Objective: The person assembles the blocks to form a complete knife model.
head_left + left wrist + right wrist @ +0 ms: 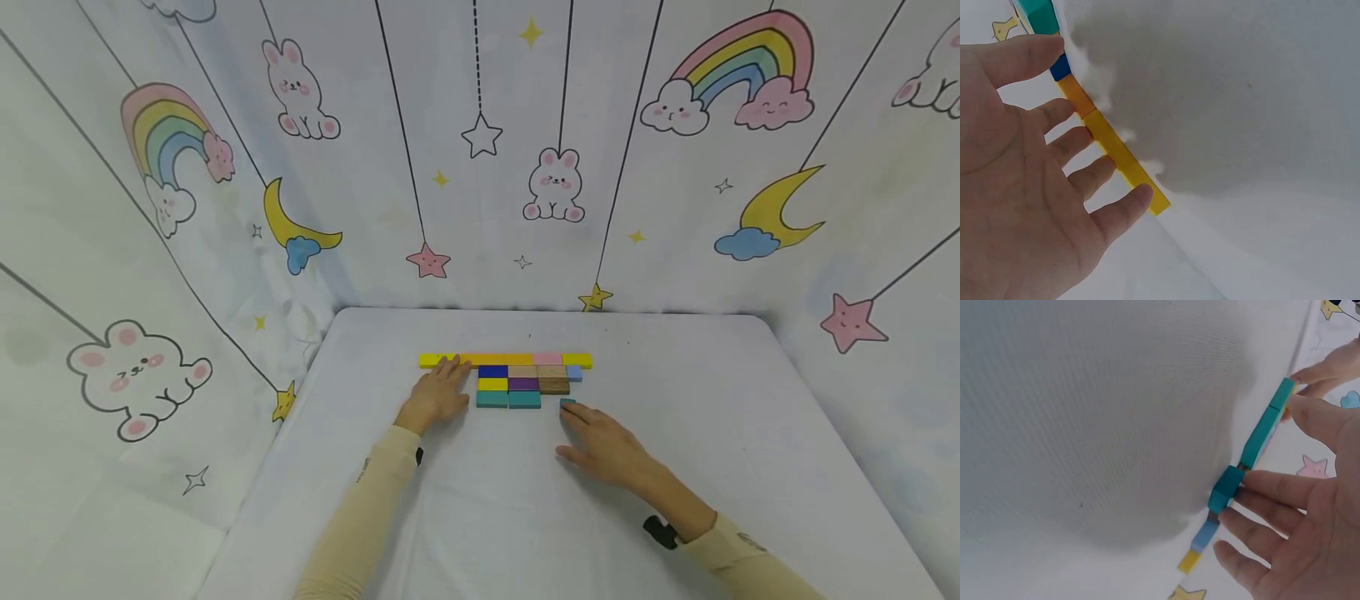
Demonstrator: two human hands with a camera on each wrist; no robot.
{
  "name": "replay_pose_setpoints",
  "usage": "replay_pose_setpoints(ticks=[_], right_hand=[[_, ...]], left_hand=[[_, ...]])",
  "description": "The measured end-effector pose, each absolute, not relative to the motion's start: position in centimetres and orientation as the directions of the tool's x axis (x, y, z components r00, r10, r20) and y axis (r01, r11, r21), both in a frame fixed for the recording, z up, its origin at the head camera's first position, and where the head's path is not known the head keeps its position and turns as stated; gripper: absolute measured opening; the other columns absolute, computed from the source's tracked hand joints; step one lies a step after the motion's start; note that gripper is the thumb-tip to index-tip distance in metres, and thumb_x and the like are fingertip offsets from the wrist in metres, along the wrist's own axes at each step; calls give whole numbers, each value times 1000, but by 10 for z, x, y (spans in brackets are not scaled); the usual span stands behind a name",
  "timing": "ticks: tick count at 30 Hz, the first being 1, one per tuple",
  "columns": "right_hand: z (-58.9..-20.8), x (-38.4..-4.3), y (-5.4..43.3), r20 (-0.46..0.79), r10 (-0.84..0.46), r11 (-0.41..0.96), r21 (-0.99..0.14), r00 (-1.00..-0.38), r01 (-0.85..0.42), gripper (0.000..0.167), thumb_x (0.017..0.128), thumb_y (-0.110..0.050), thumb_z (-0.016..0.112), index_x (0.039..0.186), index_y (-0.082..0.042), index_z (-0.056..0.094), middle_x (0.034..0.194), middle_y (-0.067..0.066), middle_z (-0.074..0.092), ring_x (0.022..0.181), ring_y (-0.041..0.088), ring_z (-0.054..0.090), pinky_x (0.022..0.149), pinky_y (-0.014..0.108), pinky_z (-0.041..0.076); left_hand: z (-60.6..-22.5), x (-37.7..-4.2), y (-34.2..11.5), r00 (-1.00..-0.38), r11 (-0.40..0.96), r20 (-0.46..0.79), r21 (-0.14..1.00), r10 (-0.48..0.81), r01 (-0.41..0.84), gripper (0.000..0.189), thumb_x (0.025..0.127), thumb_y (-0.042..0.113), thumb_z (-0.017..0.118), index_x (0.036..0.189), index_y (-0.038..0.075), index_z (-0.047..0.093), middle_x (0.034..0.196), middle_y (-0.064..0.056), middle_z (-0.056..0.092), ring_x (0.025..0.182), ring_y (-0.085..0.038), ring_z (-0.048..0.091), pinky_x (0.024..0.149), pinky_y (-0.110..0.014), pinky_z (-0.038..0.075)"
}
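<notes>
Flat colored blocks lie in touching rows on the white table. A long top row has a yellow block [429, 360], an orange strip [504, 359] and a pink block [547, 358]. Below sit dark blue [492, 372], purple [523, 384] and brown wooden blocks [553, 386], then two teal blocks [524, 400]. My left hand [435, 397] rests at the left side, its spread fingertips touching the yellow-and-orange row [1113, 144]. With relaxed fingers, my right hand [609, 447] touches a separate teal block [1225, 489], right of the bottom row; its thumb stands apart from it.
A light blue block [573, 373] and a yellow block [577, 360] end the rows on the right. Behind the table [675, 392] hangs a white cloth [495, 75] printed with rabbits, stars and rainbows. The cloth also lines both sides.
</notes>
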State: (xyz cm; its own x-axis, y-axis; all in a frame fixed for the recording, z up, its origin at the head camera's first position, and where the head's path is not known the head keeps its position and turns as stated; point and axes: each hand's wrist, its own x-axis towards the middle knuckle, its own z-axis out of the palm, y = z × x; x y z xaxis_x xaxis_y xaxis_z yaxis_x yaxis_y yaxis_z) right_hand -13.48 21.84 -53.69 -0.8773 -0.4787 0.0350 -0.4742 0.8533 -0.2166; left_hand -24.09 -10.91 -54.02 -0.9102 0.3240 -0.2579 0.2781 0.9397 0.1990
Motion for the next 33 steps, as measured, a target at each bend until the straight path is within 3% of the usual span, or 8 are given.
replay_pose_setpoints(ticks=[33], right_hand=[[-540, -149, 193, -8, -509, 829, -275, -861, -487, 72, 95, -44, 75, 151, -3, 54, 160, 14, 46, 144, 36, 48, 118, 54, 42]], left_hand=[[-533, -235, -98, -930, 952, -238, 191, 280, 238, 72, 105, 45, 55, 166, 15, 30, 173, -12, 23, 159, -36, 18, 124, -61, 28]])
